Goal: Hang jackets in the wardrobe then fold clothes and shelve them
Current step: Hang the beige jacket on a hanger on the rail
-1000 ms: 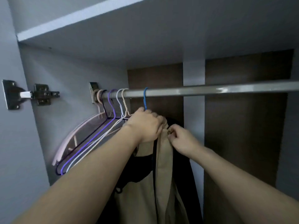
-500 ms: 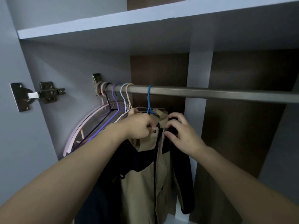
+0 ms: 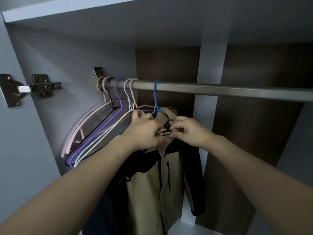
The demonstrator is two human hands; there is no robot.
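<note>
Head view: my left hand (image 3: 144, 131) and right hand (image 3: 189, 130) now pinch the jacket (image 3: 152, 184) collar together beneath the blue hanger (image 3: 155, 100); the hanging step looks nearly finished.

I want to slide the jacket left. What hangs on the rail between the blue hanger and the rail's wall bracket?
Empty hangers, bunched near the bracket; head view. The blue hanger carries the jacket.
</note>
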